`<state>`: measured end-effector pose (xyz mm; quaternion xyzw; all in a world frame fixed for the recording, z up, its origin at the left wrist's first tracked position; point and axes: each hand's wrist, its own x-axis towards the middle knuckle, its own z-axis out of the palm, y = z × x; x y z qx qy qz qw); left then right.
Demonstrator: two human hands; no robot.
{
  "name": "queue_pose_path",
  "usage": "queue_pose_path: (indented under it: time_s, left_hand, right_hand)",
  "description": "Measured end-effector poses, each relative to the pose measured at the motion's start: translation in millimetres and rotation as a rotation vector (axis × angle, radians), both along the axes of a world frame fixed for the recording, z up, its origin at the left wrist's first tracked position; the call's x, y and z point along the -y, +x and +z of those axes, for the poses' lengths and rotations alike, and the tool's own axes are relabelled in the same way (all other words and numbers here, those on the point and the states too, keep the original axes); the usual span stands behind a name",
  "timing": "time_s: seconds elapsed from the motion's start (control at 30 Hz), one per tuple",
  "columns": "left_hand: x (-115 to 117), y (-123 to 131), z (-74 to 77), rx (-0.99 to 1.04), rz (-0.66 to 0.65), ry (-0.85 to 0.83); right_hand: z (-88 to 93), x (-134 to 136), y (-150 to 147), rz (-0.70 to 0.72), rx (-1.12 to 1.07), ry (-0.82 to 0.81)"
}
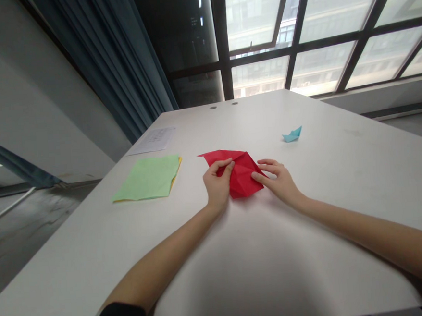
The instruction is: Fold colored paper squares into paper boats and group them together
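A partly folded red paper (pixel 238 168) lies on the white table (pixel 261 251) in front of me. My left hand (pixel 218 184) pinches its left flap between thumb and fingers. My right hand (pixel 279 179) rests on the paper's right corner, the fingers pressed down on it. Both forearms stretch across the table from the near edge.
A green sheet over a yellow one (pixel 149 177) lies to the left. Farther back is a white printed page (pixel 154 139). A small blue paper boat (pixel 292 134) stands at the right rear. A dark curtain (pixel 117 63) and windows (pixel 318 35) are behind the table.
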<state>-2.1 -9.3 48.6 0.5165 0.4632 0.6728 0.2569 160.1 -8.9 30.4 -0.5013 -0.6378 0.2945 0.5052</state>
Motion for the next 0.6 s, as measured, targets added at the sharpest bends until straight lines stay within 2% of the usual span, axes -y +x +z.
queue_pose_path:
  time_s: [0.17,0.43,0.6]
  left_hand:
    - [1.9,0.9,0.8,-0.006,-0.02,-0.005]
    - [3.3,0.9,0.8,-0.013,-0.039,-0.014]
    - [4.6,0.9,5.3,-0.001,-0.151,0.022]
  right_hand:
    - [5.6,4.2,-1.1,0.125,-0.011,-0.037]
    - [5.3,4.0,-2.1,0.125,-0.129,-0.105]
    - [5.3,-0.3,0.0,0.113,-0.286,-0.179]
